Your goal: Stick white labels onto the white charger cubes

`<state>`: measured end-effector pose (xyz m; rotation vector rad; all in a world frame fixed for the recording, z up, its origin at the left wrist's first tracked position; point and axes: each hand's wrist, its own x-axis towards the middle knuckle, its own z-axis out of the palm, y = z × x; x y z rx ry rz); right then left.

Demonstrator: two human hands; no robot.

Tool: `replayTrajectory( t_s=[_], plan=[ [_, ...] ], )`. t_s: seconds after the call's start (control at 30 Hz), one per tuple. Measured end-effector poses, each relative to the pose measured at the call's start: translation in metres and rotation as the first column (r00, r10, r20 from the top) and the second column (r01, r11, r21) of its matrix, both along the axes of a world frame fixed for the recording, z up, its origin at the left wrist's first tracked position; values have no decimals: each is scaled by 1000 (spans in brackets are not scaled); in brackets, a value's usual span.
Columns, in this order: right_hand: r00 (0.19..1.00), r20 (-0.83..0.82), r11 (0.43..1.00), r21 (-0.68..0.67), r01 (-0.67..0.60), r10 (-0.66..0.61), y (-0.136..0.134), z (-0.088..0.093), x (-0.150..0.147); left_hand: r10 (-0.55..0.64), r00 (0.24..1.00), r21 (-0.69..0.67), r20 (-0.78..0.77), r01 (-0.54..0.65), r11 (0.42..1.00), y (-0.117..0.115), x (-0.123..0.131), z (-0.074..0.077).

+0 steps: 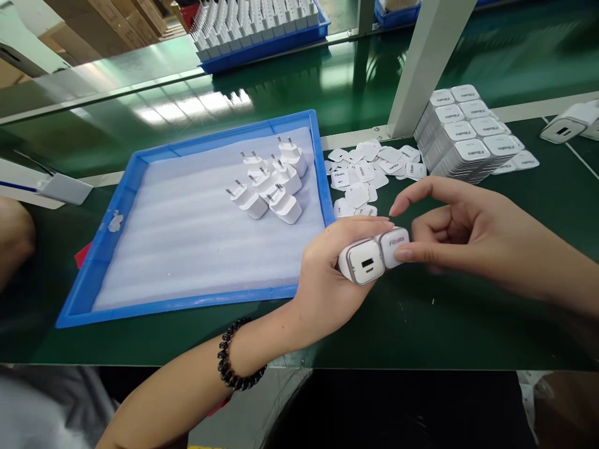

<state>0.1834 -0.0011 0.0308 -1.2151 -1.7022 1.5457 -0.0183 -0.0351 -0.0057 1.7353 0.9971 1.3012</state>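
My left hand is wrapped round two white chargers held side by side. One charger shows its port face; the other has a face printed with grey lettering. The thumb of my right hand touches the edge of the lettered face, while its index finger is raised and curved apart from the thumb. Several white plug chargers stand with pins up in a blue tray lined with white foam. Beyond my hands lie loose white cards and a tall stack of lettered cards.
A metal post rises behind the cards. More chargers lie at the far right. Behind the bench, a blue tray holds rows of plugs. At the left are a white holder and another person's arm.
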Motion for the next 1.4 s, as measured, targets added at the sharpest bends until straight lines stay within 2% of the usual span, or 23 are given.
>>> replayTrajectory(
  t_s=[0.1,0.17,0.27,0.4,0.47,0.6,0.67,0.73,0.83,0.93,1.0,1.07,1.13,1.23,1.4],
  plan=[
    [998,60,999,-31,34,-32,1,0,-1,10,999,-37,37,-9,999,0,0,2],
    [998,55,997,-81,5,0,0,-1,-3,2,998,-59,55,1,998,0,0,2],
    [999,-1,988,-143,-52,52,-2,-4,-10,-26,998,-50,56,29,998,-2,0,0],
    [990,-136,991,-134,15,-33,-5,-7,-16,-59,997,-1,49,59,998,-3,2,-1],
    [983,-178,986,-165,13,-43,-3,-6,-16,-58,994,-50,92,63,997,-2,3,1],
    [969,-245,961,-267,-77,10,0,-6,-14,-32,977,-215,212,78,973,0,3,6],
    [968,-249,957,-273,-99,29,0,-8,-15,-11,973,-235,232,67,970,1,2,7],
    [974,-226,972,-225,-72,19,-2,-13,-17,7,976,-234,217,45,971,2,1,6],
    [981,-192,998,-60,-25,13,4,-22,-18,-17,986,-194,165,50,980,1,1,2],
    [999,-47,988,153,24,-17,29,-30,-13,-111,991,-31,77,114,993,-1,1,-2],
    [976,155,923,376,86,-154,55,-36,-11,-163,987,71,3,162,984,-2,1,-4],
    [920,334,840,542,-8,-207,82,-41,-12,-177,983,107,-45,181,978,-3,0,-6],
    [845,503,837,530,-135,-182,106,-45,-15,-163,985,85,-59,167,982,-3,0,-6],
    [775,615,859,467,-209,-146,125,-47,-23,-134,990,5,-33,134,991,-3,0,-5],
    [744,654,862,450,-233,-140,124,-38,-26,-114,993,-134,40,118,984,-2,1,-3]
  ],
)
